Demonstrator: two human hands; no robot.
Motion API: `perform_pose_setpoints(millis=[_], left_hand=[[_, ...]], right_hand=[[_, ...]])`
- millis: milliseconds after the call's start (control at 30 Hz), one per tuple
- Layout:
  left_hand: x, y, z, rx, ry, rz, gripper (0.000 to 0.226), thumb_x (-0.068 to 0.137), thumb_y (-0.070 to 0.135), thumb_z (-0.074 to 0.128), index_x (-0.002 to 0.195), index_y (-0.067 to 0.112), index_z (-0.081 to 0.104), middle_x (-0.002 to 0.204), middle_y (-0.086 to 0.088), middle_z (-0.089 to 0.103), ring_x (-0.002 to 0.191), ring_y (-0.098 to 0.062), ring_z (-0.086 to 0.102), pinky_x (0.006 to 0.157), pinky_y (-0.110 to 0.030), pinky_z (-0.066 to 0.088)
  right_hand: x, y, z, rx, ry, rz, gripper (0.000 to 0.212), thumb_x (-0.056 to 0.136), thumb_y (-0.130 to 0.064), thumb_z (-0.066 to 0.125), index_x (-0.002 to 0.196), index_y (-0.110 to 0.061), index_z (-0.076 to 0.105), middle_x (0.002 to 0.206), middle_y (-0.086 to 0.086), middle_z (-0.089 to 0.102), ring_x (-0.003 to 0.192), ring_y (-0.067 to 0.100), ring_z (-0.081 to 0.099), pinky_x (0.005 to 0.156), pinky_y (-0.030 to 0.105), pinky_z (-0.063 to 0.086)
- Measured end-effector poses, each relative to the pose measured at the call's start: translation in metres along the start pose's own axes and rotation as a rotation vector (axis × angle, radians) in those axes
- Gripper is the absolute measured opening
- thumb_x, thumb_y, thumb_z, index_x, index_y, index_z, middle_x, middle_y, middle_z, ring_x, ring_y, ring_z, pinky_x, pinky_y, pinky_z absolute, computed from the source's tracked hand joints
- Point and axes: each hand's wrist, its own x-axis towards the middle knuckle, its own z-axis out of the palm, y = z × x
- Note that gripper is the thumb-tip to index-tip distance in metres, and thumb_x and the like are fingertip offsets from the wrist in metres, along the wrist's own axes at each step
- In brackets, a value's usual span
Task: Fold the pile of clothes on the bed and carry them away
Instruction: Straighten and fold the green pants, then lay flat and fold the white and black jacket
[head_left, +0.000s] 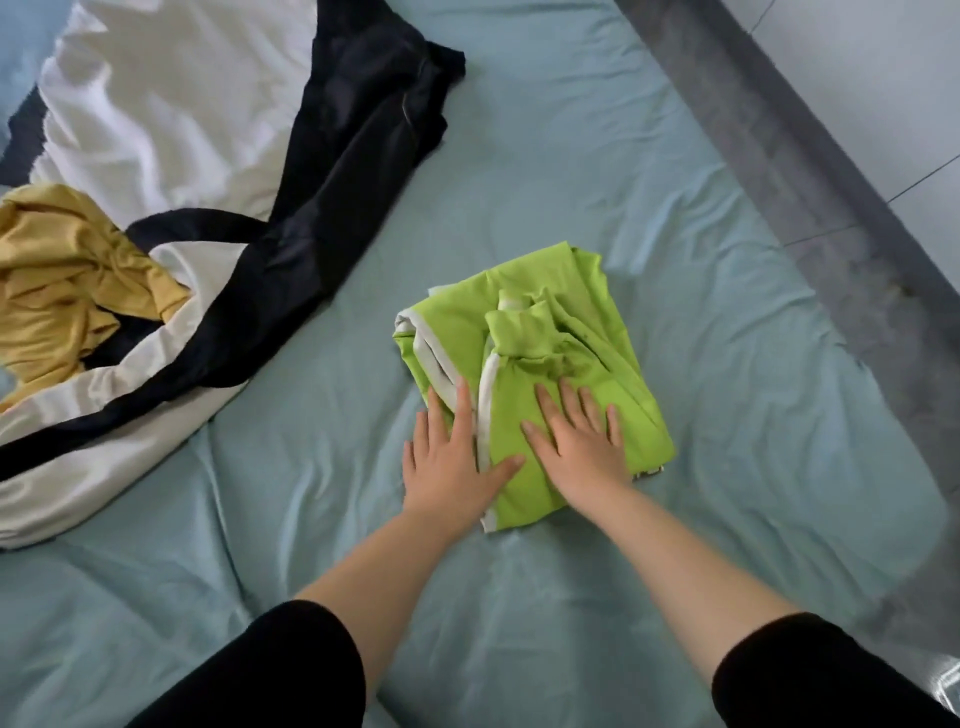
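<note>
A lime-green garment with white trim (566, 338) lies folded into a compact bundle in the middle of the light blue bed (597, 171). My left hand (449, 462) rests flat on its near left edge, fingers spread. My right hand (582, 441) presses flat on its near right part, fingers apart too. Neither hand grips the cloth. At the left lies the unfolded pile: a mustard-yellow garment (62, 275) crumpled on a black and white garment (270, 187).
The bed's grey padded side rail (810, 187) runs diagonally along the right, with pale floor tiles (883, 67) beyond it. Bare blue sheet lies between the green bundle and the pile, and in front of my arms.
</note>
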Motion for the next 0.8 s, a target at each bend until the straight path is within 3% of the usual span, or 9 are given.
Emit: perform_pose_setpoints(millis=[133, 233, 333, 433, 500, 567, 633, 700, 800], left_hand=[[-0.016, -0.062, -0.034, -0.047, 0.098, -0.296, 0.113, 0.056, 0.097, 0.023, 0.138, 0.046, -0.036, 0.152, 0.008, -0.037, 0.143, -0.018, -0.028, 0.112, -0.061, -0.008], [-0.039, -0.134, -0.077, -0.045, 0.082, -0.626, 0.126, 0.053, 0.097, 0.035, 0.144, 0.04, -0.03, 0.157, 0.003, -0.031, 0.144, -0.022, -0.027, 0.112, -0.066, -0.005], [-0.06, -0.192, -0.114, -0.046, 0.012, -0.775, 0.137, 0.037, 0.102, 0.039, 0.135, 0.046, -0.039, 0.151, 0.004, -0.04, 0.142, -0.03, -0.031, 0.106, -0.071, -0.007], [-0.064, -0.213, -0.125, -0.01, -0.115, -0.702, 0.138, 0.025, 0.105, 0.032, 0.114, 0.049, -0.056, 0.122, 0.003, -0.064, 0.134, -0.035, -0.042, 0.101, -0.074, -0.011], [-0.057, -0.218, -0.121, -0.008, -0.171, -0.681, 0.139, 0.022, 0.106, 0.03, 0.11, 0.045, -0.06, 0.11, 0.004, -0.071, 0.122, -0.036, -0.054, 0.097, -0.076, -0.015], [-0.05, -0.225, -0.113, -0.012, -0.163, -0.691, 0.141, 0.021, 0.107, 0.028, 0.109, 0.041, -0.061, 0.109, 0.003, -0.073, 0.105, -0.033, -0.064, 0.092, -0.077, -0.019], [-0.046, -0.231, -0.104, -0.007, -0.139, -0.702, 0.143, 0.02, 0.107, 0.026, 0.111, 0.04, -0.061, 0.113, 0.001, -0.072, 0.099, -0.03, -0.068, 0.088, -0.076, -0.024], [-0.044, -0.231, -0.1, -0.006, -0.113, -0.702, 0.143, 0.017, 0.107, 0.023, 0.115, 0.04, -0.059, 0.119, 0.001, -0.07, 0.103, -0.03, -0.067, 0.084, -0.074, -0.028], [-0.048, -0.231, -0.101, -0.008, -0.091, -0.684, 0.144, 0.017, 0.106, 0.021, 0.119, 0.041, -0.056, 0.126, 0.002, -0.066, 0.108, -0.031, -0.065, 0.081, -0.072, -0.031]], right_hand=[[0.008, -0.063, -0.014, 0.276, 0.332, -0.032, 0.047, 0.1, -0.036, 0.041, 0.143, -0.017, 0.042, 0.157, 0.011, 0.024, 0.144, 0.027, 0.023, 0.116, 0.052, 0.018], [0.011, -0.118, -0.013, 0.287, 0.515, -0.206, 0.04, 0.092, -0.017, 0.058, 0.13, -0.004, 0.055, 0.145, 0.02, 0.043, 0.13, 0.038, 0.044, 0.104, 0.056, 0.036], [0.026, -0.176, -0.002, 0.219, 0.378, -0.39, 0.05, 0.089, -0.016, 0.062, 0.137, -0.007, 0.05, 0.148, 0.017, 0.04, 0.138, 0.034, 0.037, 0.112, 0.051, 0.028], [0.048, -0.233, 0.015, 0.053, 0.138, -0.543, 0.061, 0.096, -0.03, 0.048, 0.151, -0.02, 0.024, 0.16, 0.002, 0.014, 0.148, 0.019, 0.009, 0.12, 0.038, 0.002], [0.065, -0.268, 0.022, -0.042, 0.08, -0.629, 0.068, 0.097, -0.039, 0.044, 0.153, -0.025, 0.009, 0.162, -0.001, 0.001, 0.149, 0.016, -0.003, 0.118, 0.035, -0.006], [0.082, -0.3, 0.025, -0.125, 0.078, -0.681, 0.077, 0.093, -0.043, 0.05, 0.152, -0.033, 0.002, 0.162, 0.001, -0.01, 0.148, 0.019, -0.01, 0.117, 0.04, -0.008], [0.099, -0.324, 0.029, -0.185, 0.035, -0.665, 0.076, 0.09, -0.027, 0.056, 0.149, -0.042, 0.011, 0.16, -0.002, -0.017, 0.147, 0.023, -0.016, 0.116, 0.05, -0.009], [0.11, -0.341, 0.031, -0.159, -0.092, -0.576, 0.065, 0.091, -0.01, 0.047, 0.143, -0.045, 0.031, 0.162, -0.005, -0.005, 0.148, 0.023, -0.012, 0.115, 0.057, -0.007], [0.115, -0.352, 0.028, 0.133, -0.093, -0.43, 0.039, 0.098, -0.019, 0.041, 0.134, -0.028, 0.052, 0.148, 0.005, 0.041, 0.142, 0.025, 0.028, 0.117, 0.053, 0.014]])
